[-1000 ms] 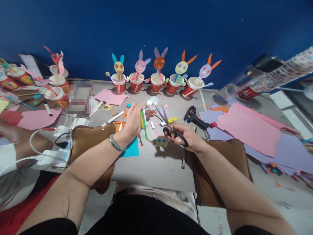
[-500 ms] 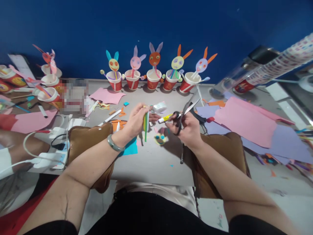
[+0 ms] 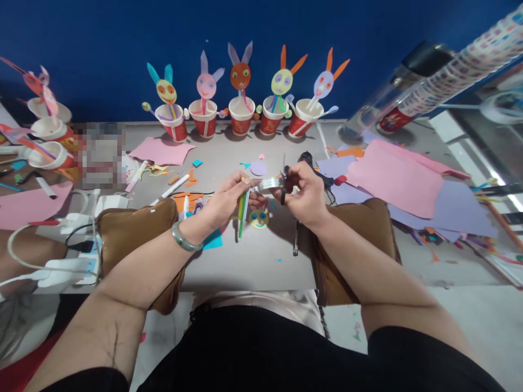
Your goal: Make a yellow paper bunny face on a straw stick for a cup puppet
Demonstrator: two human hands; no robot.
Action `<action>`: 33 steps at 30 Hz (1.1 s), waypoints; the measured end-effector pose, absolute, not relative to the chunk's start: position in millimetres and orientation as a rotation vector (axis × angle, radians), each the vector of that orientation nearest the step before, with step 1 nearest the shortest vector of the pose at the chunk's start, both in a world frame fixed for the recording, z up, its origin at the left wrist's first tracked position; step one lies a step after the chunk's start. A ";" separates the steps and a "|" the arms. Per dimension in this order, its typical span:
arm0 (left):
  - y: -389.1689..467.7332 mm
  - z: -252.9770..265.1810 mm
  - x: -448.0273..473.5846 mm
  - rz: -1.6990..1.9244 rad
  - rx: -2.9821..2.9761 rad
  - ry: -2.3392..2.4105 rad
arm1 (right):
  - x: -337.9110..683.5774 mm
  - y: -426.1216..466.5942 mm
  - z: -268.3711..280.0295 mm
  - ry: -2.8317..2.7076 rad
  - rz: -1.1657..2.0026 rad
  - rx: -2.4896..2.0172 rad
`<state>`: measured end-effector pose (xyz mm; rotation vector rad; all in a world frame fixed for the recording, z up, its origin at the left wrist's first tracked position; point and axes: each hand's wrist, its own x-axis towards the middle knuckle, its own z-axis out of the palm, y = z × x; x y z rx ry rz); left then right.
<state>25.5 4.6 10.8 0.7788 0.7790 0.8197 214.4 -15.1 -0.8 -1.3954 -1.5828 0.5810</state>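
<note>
My left hand (image 3: 231, 198) is closed on a bundle of narrow strips (image 3: 243, 215), green, yellow and white, which hang down from the fingers. In my right hand (image 3: 306, 193) are scissors (image 3: 284, 188) with black handles, a blade pointing upward. Between the hands is a shiny roll of clear tape (image 3: 269, 184); the right fingertips meet its right edge, and its left edge is close to the left fingers. Below the hands a yellow paper face (image 3: 259, 219) with blue eyes lies on the table.
Several red cups (image 3: 242, 117) with paper rabbits stand along the blue wall. Pink paper (image 3: 396, 177) and purple sheets lie at right, near a black glue gun (image 3: 312, 166). A white power strip (image 3: 73, 269) with cables is at left. Brown cushions (image 3: 137, 239) flank the table edge.
My right hand has moved left and up to the tape roll, and the scissors have turned from pointing right to upright. The view has shifted slightly. My left hand still holds the strips.
</note>
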 end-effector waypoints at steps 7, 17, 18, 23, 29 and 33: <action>5.0 8.8 25.2 0.865 0.718 0.746 | 215.2 -15.4 -2.7 -1.631 0.467 -1.432; 23.9 1.4 16.8 1.164 0.802 0.730 | 215.9 -13.9 5.3 -1.377 0.912 -1.282; 24.7 0.7 16.7 1.199 0.806 0.737 | 215.2 -16.0 8.5 -1.430 1.081 -1.275; 22.5 1.1 18.3 1.289 0.786 0.751 | 211.4 -20.6 15.4 -1.657 1.740 -1.172; 20.7 2.4 18.2 1.329 0.756 0.710 | 210.3 -19.8 12.9 -1.706 1.863 -1.214; 19.8 0.6 18.9 1.314 0.750 0.723 | 207.4 -20.0 10.2 -1.721 1.893 -1.199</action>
